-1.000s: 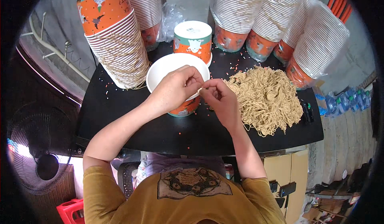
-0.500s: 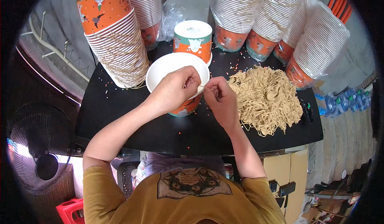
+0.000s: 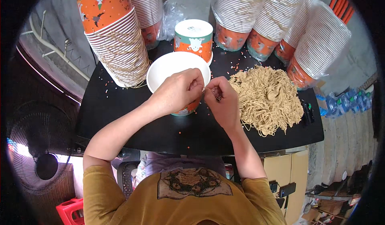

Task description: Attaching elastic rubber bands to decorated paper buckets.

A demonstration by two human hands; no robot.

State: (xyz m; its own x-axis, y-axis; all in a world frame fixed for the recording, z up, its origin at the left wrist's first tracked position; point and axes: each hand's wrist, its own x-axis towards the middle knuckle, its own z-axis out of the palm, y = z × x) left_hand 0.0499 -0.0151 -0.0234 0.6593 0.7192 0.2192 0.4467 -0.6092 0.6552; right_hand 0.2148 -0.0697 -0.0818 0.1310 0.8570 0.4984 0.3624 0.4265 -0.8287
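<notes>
Closely paired, both hands meet just over the near rim of an open paper cup (image 3: 168, 70). Left hand (image 3: 176, 90) lies across the cup's front edge, fingers curled, thumb and forefinger pressed together on something small and pale at the meeting point; what it is cannot be made out. Right hand (image 3: 222, 102) faces it from the other side, fingertips likewise pinched in toward the same spot, so the two nearly touch. Cup stands upright on the black table (image 3: 132, 120), its white inside facing up, orange and teal band showing below the left hand. Cup sits directly under and slightly ahead of the left hand; right hand is just beside its right edge. Heap of tan dried noodles (image 3: 266, 98) lies immediately right of the right hand, closer to that hand than to the left. Farther out: one upside-down cup (image 3: 193, 38) behind the open one, a leaning stack of cups (image 3: 116, 40) at left, more sleeved stacks (image 3: 280, 20) along the back. Small coloured specks are scattered over the tabletop.
</notes>
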